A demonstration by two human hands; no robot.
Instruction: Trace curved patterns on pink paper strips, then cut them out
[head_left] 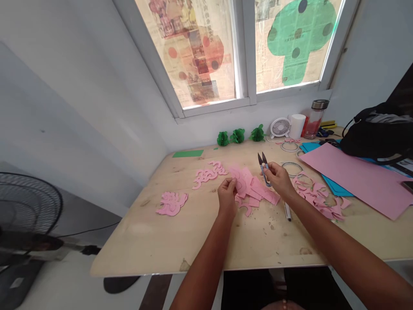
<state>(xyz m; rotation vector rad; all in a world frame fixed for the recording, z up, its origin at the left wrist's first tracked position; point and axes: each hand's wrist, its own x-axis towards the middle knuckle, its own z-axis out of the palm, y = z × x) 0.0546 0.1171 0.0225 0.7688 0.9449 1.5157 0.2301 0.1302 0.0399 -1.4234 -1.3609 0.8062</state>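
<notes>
My left hand point(227, 193) pinches a piece of pink paper point(239, 183) that has a curved outline drawn on it. In my right hand point(280, 177) is a pair of thread snips point(263, 165), blades pointing up and parted, a little to the right of the paper. Several pink paper rectangles point(263, 191) lie beneath and between the hands. A curved pink cutout point(247, 208) rests just below them. Under my right wrist lies a marker point(287, 212), partly hidden. Pink offcuts point(318, 196) are heaped to the right of my right forearm.
Pink cutouts form two groups at left, a row point(209, 173) and a pile point(172, 203). Green paper ornaments point(238, 136) line the wall beside a small fan point(280, 128) and a bottle point(315, 118). Pink sheets point(351, 176) and a black bag point(377, 133) occupy the right side.
</notes>
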